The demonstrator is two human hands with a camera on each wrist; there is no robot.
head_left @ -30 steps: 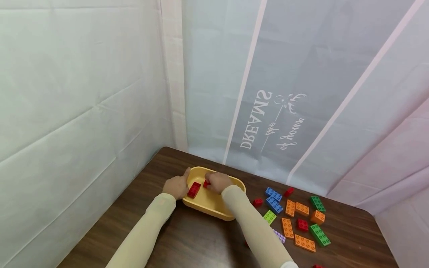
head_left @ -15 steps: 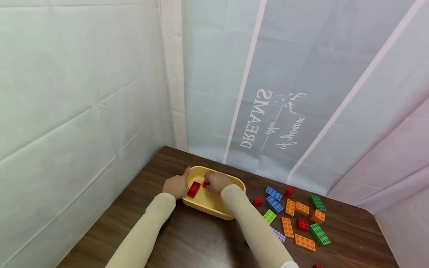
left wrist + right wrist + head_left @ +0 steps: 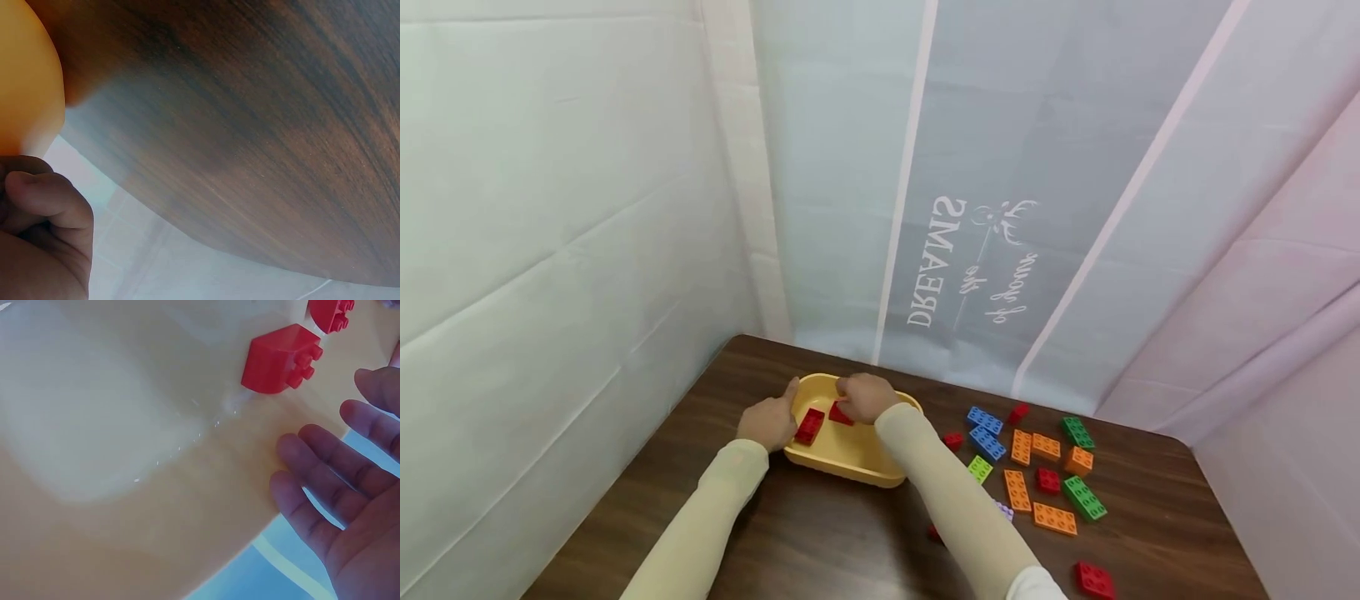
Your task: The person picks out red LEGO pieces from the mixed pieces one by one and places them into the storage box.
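Note:
A yellow tray (image 3: 857, 462) with rounded corners stands on the dark wooden table in the head view. My left hand (image 3: 769, 423) holds its left end, fingers curled against the outer wall in the left wrist view. Inside the tray, a red brick (image 3: 808, 427) lies near that end. Beside it is a second red brick (image 3: 281, 359) with a curved side, lying on the tray floor in the right wrist view. My right hand (image 3: 871, 398) reaches over the tray's back side. Its fingers (image 3: 325, 469) are loosely extended, a small gap away from the curved brick.
Loose bricks lie right of the tray: orange (image 3: 1017, 490), green (image 3: 1084, 497), blue (image 3: 987, 442) and lime (image 3: 980, 468) among them. A red brick (image 3: 1095, 579) sits nearer the front. Fabric walls (image 3: 820, 167) rise behind and beside the table (image 3: 820, 542).
My right fingers have let go of the curved red brick, which now lies more visibly in the tray. The head view has turned, shifting the scene left; my left hand stays at the tray.

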